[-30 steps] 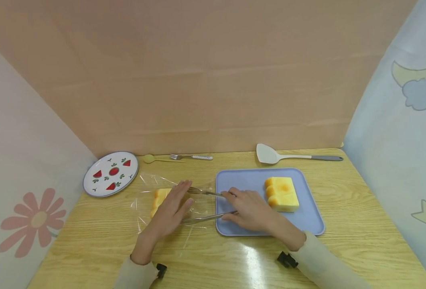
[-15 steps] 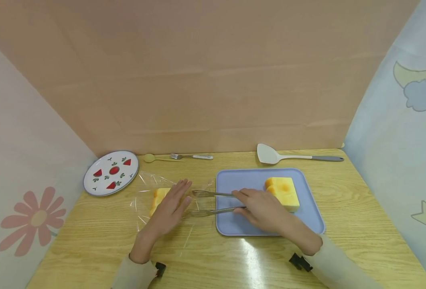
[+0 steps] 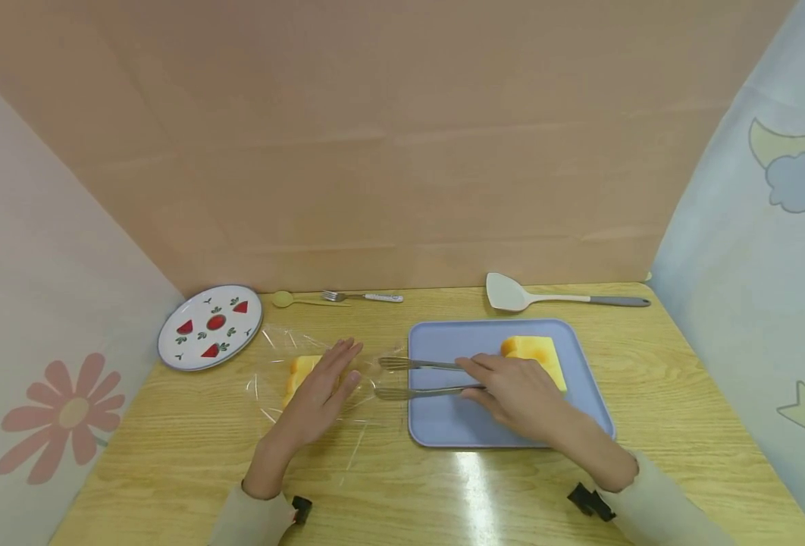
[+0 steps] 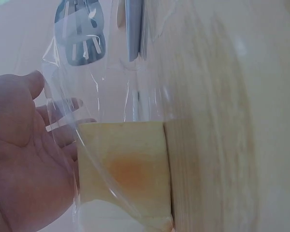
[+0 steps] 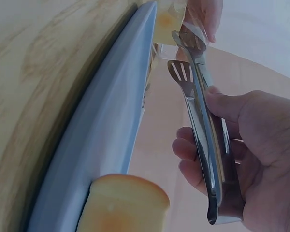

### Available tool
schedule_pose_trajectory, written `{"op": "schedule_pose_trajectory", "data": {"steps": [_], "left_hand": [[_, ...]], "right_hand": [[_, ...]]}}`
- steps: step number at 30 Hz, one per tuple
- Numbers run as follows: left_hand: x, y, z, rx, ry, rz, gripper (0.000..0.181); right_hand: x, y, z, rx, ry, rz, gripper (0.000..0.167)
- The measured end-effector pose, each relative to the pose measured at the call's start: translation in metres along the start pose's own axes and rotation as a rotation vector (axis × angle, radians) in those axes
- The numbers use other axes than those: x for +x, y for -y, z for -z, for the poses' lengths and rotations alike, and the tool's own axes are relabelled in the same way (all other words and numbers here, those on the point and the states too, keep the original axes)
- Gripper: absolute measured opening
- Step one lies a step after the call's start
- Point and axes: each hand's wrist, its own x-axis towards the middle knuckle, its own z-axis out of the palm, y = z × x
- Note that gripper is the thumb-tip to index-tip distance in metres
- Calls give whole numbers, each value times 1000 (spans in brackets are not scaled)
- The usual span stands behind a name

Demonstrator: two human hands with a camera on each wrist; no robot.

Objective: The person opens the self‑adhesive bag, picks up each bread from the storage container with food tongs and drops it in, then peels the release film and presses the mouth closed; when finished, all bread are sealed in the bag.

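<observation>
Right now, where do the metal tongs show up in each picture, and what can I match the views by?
Head: metal tongs just below centre, gripped by the right hand.
Left wrist: metal tongs at top left, slotted ends showing.
Right wrist: metal tongs right of centre.
Shared landmark: bread by the left hand, seen in all three.

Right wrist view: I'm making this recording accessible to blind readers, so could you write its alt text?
A right hand holds slotted metal tongs, their tips apart. Nearby, a thick piece of bread rests on a blue tray on a wooden table. At the top edge, a left hand, clear plastic film and another piece of bread are partly visible.
</observation>
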Motion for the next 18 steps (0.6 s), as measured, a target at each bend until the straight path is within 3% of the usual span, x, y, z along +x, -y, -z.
{"op": "schedule_pose_trajectory", "data": {"steps": [9,18], "left_hand": [[1,-7,0,15,-50,-41,48],[7,-21,-5,107,-228,-68,31]], "right_hand": [[-18,-10,10,-42,-37,-27,46],[-37,-22,25,-37,-69,-45,54]]}}
